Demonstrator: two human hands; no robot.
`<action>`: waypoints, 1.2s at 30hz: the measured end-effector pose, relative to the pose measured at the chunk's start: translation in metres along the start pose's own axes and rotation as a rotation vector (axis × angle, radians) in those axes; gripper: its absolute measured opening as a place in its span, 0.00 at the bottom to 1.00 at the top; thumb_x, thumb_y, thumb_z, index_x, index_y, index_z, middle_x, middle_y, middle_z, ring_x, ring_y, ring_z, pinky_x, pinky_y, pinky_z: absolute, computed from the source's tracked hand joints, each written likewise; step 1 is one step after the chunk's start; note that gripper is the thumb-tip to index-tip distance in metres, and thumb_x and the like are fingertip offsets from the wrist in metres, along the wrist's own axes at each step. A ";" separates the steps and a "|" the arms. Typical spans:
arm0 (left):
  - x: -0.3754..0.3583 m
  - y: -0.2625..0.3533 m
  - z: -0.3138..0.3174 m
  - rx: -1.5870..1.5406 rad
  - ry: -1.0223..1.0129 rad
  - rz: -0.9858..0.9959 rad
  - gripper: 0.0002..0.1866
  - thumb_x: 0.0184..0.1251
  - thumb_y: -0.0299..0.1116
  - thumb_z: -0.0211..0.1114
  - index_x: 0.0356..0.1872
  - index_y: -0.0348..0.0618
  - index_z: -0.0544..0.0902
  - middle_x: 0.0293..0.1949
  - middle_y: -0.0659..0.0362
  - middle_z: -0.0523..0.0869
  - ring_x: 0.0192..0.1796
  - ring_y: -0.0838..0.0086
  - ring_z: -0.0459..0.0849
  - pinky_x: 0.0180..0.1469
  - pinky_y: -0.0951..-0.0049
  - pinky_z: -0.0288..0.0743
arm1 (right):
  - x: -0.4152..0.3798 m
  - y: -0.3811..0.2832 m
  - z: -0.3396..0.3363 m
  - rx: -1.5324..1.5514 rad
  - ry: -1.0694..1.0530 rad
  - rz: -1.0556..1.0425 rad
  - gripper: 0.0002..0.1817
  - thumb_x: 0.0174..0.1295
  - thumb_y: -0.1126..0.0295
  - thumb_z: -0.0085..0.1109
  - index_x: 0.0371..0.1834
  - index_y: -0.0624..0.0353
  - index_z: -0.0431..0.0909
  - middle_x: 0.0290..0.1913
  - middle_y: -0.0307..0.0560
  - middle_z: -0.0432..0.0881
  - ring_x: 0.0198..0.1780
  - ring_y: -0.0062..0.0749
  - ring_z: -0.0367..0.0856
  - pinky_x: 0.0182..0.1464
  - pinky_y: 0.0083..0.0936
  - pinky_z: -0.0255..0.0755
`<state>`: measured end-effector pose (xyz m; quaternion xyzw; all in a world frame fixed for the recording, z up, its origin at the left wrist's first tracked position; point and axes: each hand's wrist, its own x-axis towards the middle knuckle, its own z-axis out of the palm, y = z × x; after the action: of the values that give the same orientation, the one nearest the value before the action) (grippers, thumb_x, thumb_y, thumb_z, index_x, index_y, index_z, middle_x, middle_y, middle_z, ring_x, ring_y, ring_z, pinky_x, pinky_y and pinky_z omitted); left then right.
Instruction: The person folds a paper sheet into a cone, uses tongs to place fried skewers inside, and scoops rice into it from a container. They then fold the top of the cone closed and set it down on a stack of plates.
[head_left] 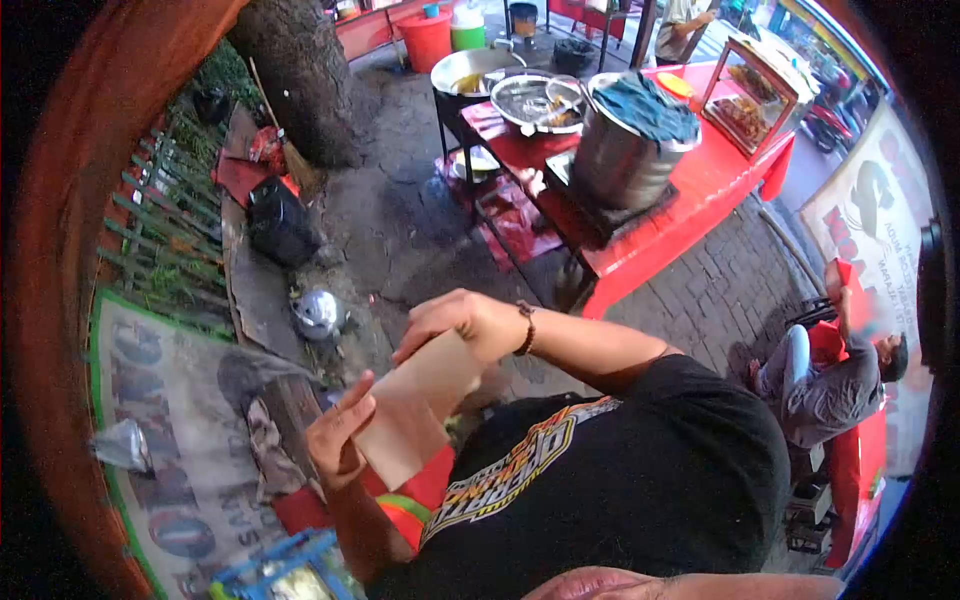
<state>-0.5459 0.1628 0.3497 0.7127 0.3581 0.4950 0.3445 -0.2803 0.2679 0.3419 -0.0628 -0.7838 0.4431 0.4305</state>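
Note:
A piece of brown paper (405, 420), apparently folded, is held between my two hands in front of my chest. My right hand (445, 325), with a beaded bracelet on its wrist, curls its fingers over the far edge. On the near left side, my left hand (340, 430) presses its fingers against the paper's edge. Whether anything lies inside the fold is hidden. Just under the paper there is a red surface (432, 482).
A red-covered table (690, 235) bears a large pot (630, 165) topped with dark cloth and a glass food case (745, 105). Wide pans (470, 75) stand beside it. A blue basket (285, 575) sits lower left. A person (835, 385) sits at right.

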 end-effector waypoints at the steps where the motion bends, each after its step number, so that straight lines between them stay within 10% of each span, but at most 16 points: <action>1: 0.018 -0.014 -0.014 -0.009 0.000 0.020 0.13 0.63 0.16 0.59 0.46 0.34 0.86 0.57 0.37 0.81 0.57 0.55 0.84 0.60 0.62 0.77 | 0.020 0.013 -0.006 0.010 -0.049 -0.086 0.12 0.59 0.73 0.67 0.46 0.61 0.84 0.43 0.51 0.84 0.44 0.43 0.84 0.47 0.33 0.77; 9: 0.152 -0.069 -0.072 0.263 -0.194 0.105 0.10 0.55 0.25 0.64 0.39 0.35 0.85 0.50 0.42 0.85 0.55 0.51 0.83 0.65 0.57 0.70 | 0.106 0.087 -0.059 -0.414 -0.133 -0.300 0.06 0.57 0.77 0.59 0.38 0.62 0.81 0.44 0.46 0.82 0.46 0.42 0.80 0.45 0.34 0.76; 15: 0.265 -0.160 -0.055 0.565 -0.352 0.157 0.08 0.61 0.25 0.65 0.41 0.36 0.84 0.36 0.49 0.82 0.40 0.52 0.82 0.44 0.58 0.75 | 0.130 0.156 -0.115 -0.565 0.046 -0.144 0.15 0.60 0.74 0.60 0.51 0.60 0.76 0.42 0.47 0.81 0.43 0.44 0.82 0.44 0.36 0.78; 21: 0.396 -0.233 -0.081 0.728 -0.045 0.373 0.10 0.69 0.27 0.58 0.44 0.34 0.84 0.33 0.48 0.85 0.31 0.56 0.83 0.33 0.63 0.76 | 0.091 0.243 -0.256 -0.843 0.283 0.332 0.19 0.59 0.69 0.67 0.53 0.58 0.77 0.37 0.48 0.84 0.43 0.39 0.84 0.45 0.33 0.77; 27: 0.512 -0.354 -0.078 0.620 0.453 0.215 0.14 0.77 0.31 0.52 0.47 0.28 0.80 0.40 0.44 0.86 0.40 0.55 0.86 0.44 0.63 0.79 | 0.113 0.312 -0.333 0.191 0.938 0.467 0.16 0.65 0.72 0.65 0.54 0.64 0.76 0.44 0.39 0.84 0.46 0.19 0.81 0.52 0.22 0.76; 36: 0.694 -0.440 0.013 -0.151 0.512 0.216 0.17 0.80 0.40 0.49 0.46 0.32 0.75 0.39 0.50 0.81 0.37 0.64 0.80 0.39 0.67 0.76 | 0.160 0.295 -0.461 -0.668 0.925 0.270 0.06 0.59 0.78 0.65 0.38 0.63 0.82 0.43 0.48 0.83 0.47 0.36 0.83 0.50 0.28 0.76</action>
<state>-0.4322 0.9746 0.2921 0.5708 0.3177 0.7180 0.2401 -0.1262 0.8163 0.3293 -0.4812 -0.5967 0.1493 0.6246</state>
